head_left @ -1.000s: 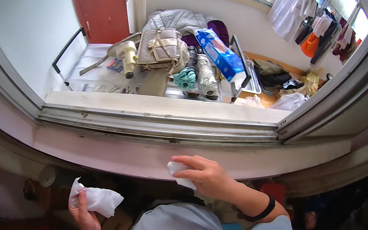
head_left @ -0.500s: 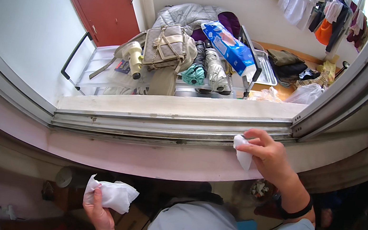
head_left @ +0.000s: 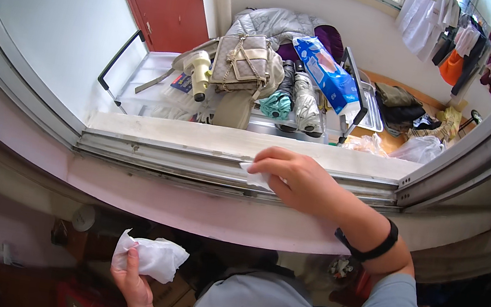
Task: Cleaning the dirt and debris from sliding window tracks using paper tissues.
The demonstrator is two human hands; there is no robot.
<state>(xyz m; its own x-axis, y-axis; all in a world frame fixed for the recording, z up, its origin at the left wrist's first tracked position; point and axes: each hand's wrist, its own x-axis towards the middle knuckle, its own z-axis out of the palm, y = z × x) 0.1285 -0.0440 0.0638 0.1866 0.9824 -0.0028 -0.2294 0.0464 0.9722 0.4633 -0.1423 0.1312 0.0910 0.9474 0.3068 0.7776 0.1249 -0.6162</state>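
Between the fingers of my right hand (head_left: 296,177) is a small piece of white tissue (head_left: 259,179), held over the metal window track (head_left: 186,160). Whether the tissue touches the rail I cannot tell. My left hand (head_left: 134,282), lower left and below the sill, grips a larger folded bundle of white tissues (head_left: 158,259) with the thumb on its near side. The pale window ledge (head_left: 199,203) runs in front of the track, on my side. Grey dirt marks show along the rails.
Past the track, a clear lidded bin (head_left: 153,78) carries a beige bag (head_left: 241,66), a handheld cream device (head_left: 197,75), folded umbrellas (head_left: 305,102) and a blue tissue pack (head_left: 329,73). A window frame (head_left: 471,147) stands at right. Clothes (head_left: 429,28) hang at the far right.
My right hand has moved left with its tissue, from the ledge's right side to over the track's middle. The view has shifted slightly. My left hand stays nearly still.
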